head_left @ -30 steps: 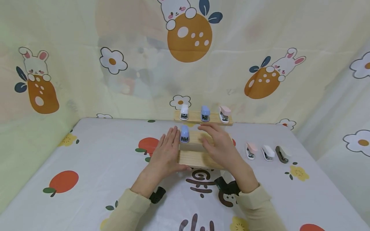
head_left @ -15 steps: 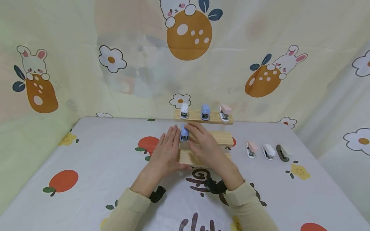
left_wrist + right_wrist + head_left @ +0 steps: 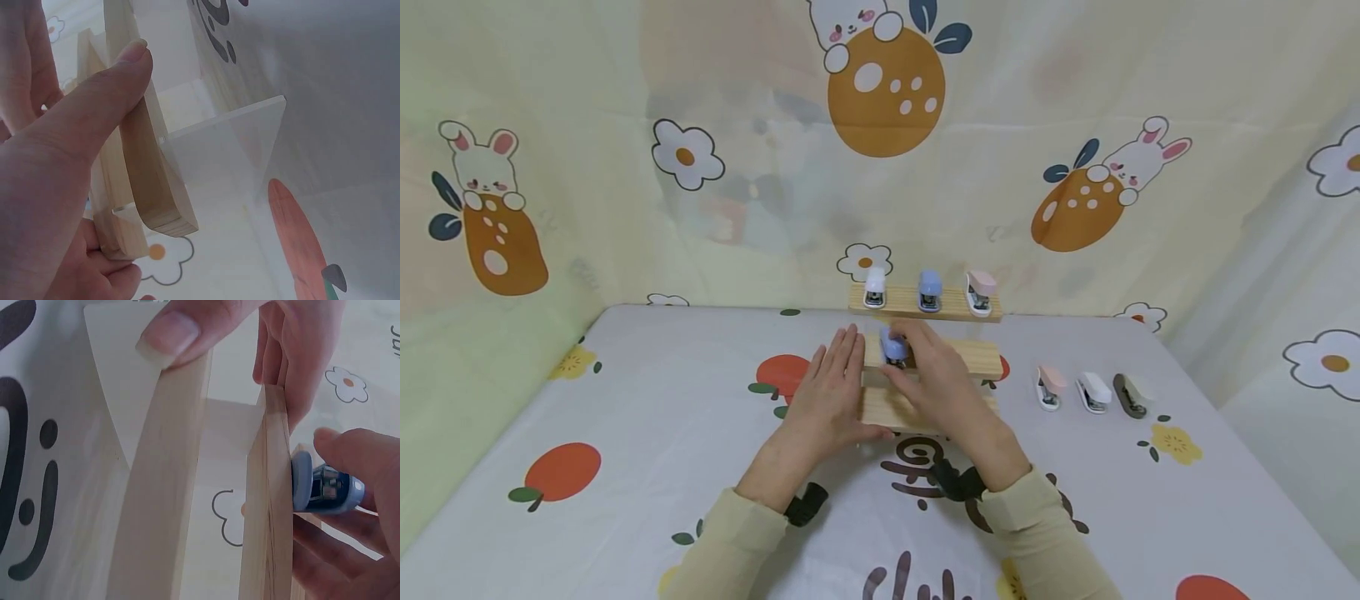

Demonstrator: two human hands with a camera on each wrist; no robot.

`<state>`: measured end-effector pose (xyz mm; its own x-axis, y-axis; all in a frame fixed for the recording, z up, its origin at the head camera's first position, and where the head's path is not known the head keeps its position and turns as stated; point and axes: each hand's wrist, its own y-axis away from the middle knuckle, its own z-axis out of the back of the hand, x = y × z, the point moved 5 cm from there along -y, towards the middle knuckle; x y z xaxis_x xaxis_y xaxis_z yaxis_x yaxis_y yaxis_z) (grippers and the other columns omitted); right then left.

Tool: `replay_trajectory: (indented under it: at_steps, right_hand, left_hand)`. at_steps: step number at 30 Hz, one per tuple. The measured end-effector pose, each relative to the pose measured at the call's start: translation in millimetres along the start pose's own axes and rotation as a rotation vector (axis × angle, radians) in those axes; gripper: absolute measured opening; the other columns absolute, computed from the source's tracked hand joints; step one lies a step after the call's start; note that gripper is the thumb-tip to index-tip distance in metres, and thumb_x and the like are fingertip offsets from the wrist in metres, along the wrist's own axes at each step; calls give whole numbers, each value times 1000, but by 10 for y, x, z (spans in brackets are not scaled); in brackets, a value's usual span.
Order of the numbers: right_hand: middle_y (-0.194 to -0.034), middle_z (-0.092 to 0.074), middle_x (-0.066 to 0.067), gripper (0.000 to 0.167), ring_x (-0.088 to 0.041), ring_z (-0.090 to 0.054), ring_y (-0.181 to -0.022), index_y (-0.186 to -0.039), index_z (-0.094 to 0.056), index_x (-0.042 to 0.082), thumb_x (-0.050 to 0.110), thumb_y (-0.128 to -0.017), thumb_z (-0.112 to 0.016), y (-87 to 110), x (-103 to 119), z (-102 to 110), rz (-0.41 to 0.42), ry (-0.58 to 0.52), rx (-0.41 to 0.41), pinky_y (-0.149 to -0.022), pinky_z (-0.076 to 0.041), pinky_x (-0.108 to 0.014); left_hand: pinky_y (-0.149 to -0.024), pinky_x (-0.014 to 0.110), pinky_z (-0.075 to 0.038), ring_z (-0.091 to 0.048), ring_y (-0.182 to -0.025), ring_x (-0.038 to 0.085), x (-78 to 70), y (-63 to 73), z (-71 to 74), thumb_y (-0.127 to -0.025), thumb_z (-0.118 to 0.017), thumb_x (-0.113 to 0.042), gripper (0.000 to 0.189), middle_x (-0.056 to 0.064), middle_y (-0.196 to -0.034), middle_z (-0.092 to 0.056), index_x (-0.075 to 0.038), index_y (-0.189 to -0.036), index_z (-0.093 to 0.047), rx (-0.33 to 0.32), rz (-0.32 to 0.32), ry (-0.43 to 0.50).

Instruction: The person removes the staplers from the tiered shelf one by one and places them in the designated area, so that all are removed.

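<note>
A tiered rack of pale wooden boards (image 3: 977, 357) with translucent supports (image 3: 225, 140) stands mid-table. My left hand (image 3: 827, 396) holds its left end, the fingers lying along the side and the thumb across the front edge of the lowest board (image 3: 156, 194). On the middle board, my right hand (image 3: 936, 375) pinches a small blue stapler (image 3: 892, 348). In the right wrist view, thumb and fingers lie around the stapler's body, its base right at the board. The rear board (image 3: 955, 304) carries a white stapler (image 3: 875, 289), another blue stapler (image 3: 929, 291) and a pink stapler (image 3: 980, 293).
Right of the rack, a pink-and-white stapler (image 3: 1049, 388), a white stapler (image 3: 1094, 392) and a dark green-and-grey stapler (image 3: 1131, 396) stand in a row on the printed tablecloth (image 3: 647, 383). A patterned curtain (image 3: 760, 208) hangs behind the table.
My right hand has moved left to the blue stapler and taken hold of it. The stapler has shifted slightly right along the middle board. My left hand stays at the rack's end.
</note>
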<state>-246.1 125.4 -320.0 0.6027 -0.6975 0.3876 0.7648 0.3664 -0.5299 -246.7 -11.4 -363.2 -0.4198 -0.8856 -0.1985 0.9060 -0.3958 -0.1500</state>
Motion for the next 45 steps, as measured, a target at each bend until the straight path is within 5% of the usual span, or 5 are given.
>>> replay_trajectory:
  at_steps: [12,19,34,45]
  right_hand:
    - [-132,-57,-16,44,-30,-59,-122,-125,-61,2,4,-84,-76,19,-25,38,-4,46,22,-105,-50,-43]
    - [-133,-57,-17,44,-32,-60,-121,-125,-61,0,1,-84,-76,28,-42,78,7,31,19,-103,-51,-44]
    - [-134,-58,-18,44,-33,-59,-122,-124,-62,-1,-2,-83,-75,52,-136,210,-45,30,-5,-103,-51,-45]
    - [-130,-60,-18,45,-33,-62,-116,-125,-62,-2,-2,-82,-76,108,-146,349,-48,59,-50,-96,-54,-47]
  left_hand:
    - [-126,46,-17,-10,-155,30,-13,-19,6,-62,-88,-60,135,17,-166,-12,2,-157,-13,-28,-15,42]
    - [-125,45,-19,-14,-155,31,-82,-11,31,-63,-89,-55,131,18,-166,-15,3,-156,-17,-65,-84,4]
    - [-124,45,-22,-23,-152,33,-155,5,24,-66,-84,-63,125,20,-162,-27,5,-154,-25,-105,-101,-137]
    - [-121,48,-31,-26,-151,33,-173,35,22,-64,-85,-61,126,22,-161,-26,7,-153,-25,-139,-111,-91]
